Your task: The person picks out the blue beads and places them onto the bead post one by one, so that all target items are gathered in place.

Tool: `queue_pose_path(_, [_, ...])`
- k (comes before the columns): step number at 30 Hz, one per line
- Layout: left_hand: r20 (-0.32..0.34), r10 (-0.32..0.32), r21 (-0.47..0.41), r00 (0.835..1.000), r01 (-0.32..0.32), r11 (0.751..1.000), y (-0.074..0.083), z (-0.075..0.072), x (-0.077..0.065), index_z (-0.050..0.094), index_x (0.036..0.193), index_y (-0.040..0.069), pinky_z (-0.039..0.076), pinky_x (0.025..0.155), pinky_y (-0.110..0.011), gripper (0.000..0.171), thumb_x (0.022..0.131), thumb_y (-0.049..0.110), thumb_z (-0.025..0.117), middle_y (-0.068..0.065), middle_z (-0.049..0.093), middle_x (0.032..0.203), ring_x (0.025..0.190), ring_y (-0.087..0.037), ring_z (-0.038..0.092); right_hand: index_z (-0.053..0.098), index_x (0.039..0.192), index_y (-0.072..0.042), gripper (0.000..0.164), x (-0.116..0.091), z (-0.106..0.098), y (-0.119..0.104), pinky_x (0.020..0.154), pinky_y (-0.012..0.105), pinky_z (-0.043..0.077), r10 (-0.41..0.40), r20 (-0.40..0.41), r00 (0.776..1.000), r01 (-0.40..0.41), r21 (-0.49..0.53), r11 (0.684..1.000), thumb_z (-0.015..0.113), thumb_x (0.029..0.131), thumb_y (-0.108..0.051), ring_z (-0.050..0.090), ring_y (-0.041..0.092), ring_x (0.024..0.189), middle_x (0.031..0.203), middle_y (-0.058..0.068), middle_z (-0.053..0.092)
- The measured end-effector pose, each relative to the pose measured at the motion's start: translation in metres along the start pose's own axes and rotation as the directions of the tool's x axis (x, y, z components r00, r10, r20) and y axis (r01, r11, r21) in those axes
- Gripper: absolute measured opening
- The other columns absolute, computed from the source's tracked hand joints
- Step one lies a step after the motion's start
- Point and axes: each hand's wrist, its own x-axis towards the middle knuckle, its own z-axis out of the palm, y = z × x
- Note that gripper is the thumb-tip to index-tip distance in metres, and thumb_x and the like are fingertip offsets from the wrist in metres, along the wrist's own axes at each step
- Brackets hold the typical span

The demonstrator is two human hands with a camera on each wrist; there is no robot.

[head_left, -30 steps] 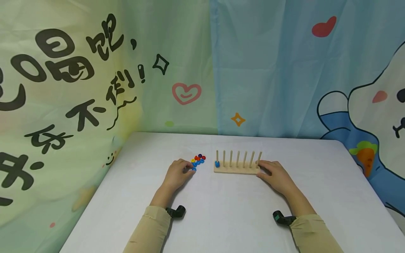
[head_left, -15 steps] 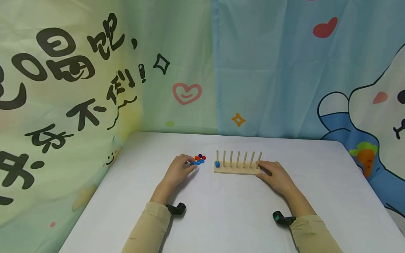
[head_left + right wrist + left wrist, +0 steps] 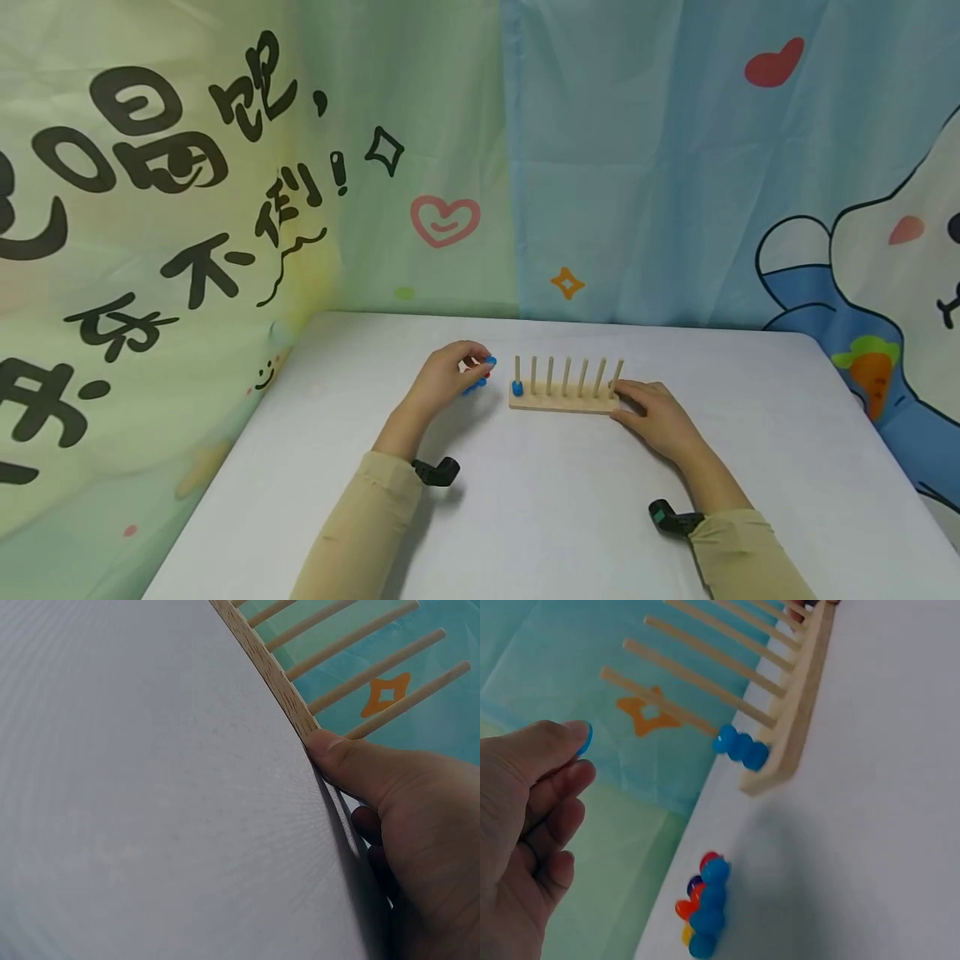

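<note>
My left hand (image 3: 444, 377) is raised above the table and pinches a blue bead (image 3: 587, 739) between thumb and forefinger. Just left of the wooden peg board (image 3: 564, 402), the bead shows at the fingertips in the head view. A short stack of blue beads (image 3: 740, 747) sits low on the board's leftmost peg; the other pegs are bare. My right hand (image 3: 654, 415) grips the board's right end, its thumb (image 3: 328, 744) on the near edge. Below my left hand lies a pile of loose beads (image 3: 709, 919), blue, red, orange, yellow and dark purple, partly hidden in the head view.
The white-covered table (image 3: 555, 500) extends in front of the board. Behind it hangs a printed curtain (image 3: 600, 167); another printed cloth (image 3: 150, 350) runs along the left side. Each wrist wears a small black camera (image 3: 438, 472).
My left hand has gone from the bead pile up and to the right, lifting a blue bead towards the board. The right hand has kept its place on the board's end.
</note>
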Motion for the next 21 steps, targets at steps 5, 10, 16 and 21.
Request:
queue_pose_path(5, [0.011,0.026,-0.007,1.000,-0.026,1.000,0.017,0.001,0.010,0.068,0.109,0.022,0.051,0.081,-0.030,0.023,0.094,0.039,0.067,0.010,0.069,0.099,0.095,-0.010,0.061,0.054,0.141,-0.007,0.058,-0.001,-0.002,-0.001,0.109,0.059,0.034,-0.004,0.003,1.000,0.004,0.002,1.000,0.067,0.093,-0.038,0.045,0.039,0.130,0.144,0.017,0.053])
queue_pose_path(10, [0.016,0.069,0.002,0.998,-0.069,0.998,0.029,0.004,0.017,0.069,0.109,0.021,0.052,0.082,-0.031,0.022,0.094,0.037,0.067,0.007,0.069,0.110,0.097,-0.011,0.062,0.054,0.140,-0.007,0.059,-0.001,-0.002,0.000,0.109,0.059,0.034,-0.008,0.004,1.000,0.008,-0.001,1.000,0.066,0.094,-0.040,0.044,0.040,0.130,0.144,0.018,0.053])
queue_pose_path(16, [0.025,0.071,0.000,0.997,-0.071,0.997,0.032,0.009,0.019,0.068,0.109,0.021,0.051,0.083,-0.031,0.021,0.095,0.037,0.066,0.008,0.069,0.110,0.097,-0.011,0.062,0.054,0.141,-0.007,0.059,0.000,-0.002,0.000,0.108,0.060,0.034,-0.004,0.002,1.000,0.004,-0.007,1.000,0.066,0.094,-0.040,0.044,0.040,0.130,0.144,0.018,0.053])
queue_pose_path(21, [0.030,0.067,-0.017,0.997,-0.067,0.998,0.032,0.012,0.018,0.068,0.110,0.021,0.051,0.082,-0.030,0.022,0.095,0.037,0.066,0.007,0.069,0.109,0.098,-0.012,0.062,0.054,0.140,-0.007,0.058,0.000,-0.002,0.000,0.108,0.060,0.034,-0.003,-0.002,1.000,0.003,-0.006,1.000,0.067,0.093,-0.039,0.044,0.040,0.130,0.144,0.017,0.053])
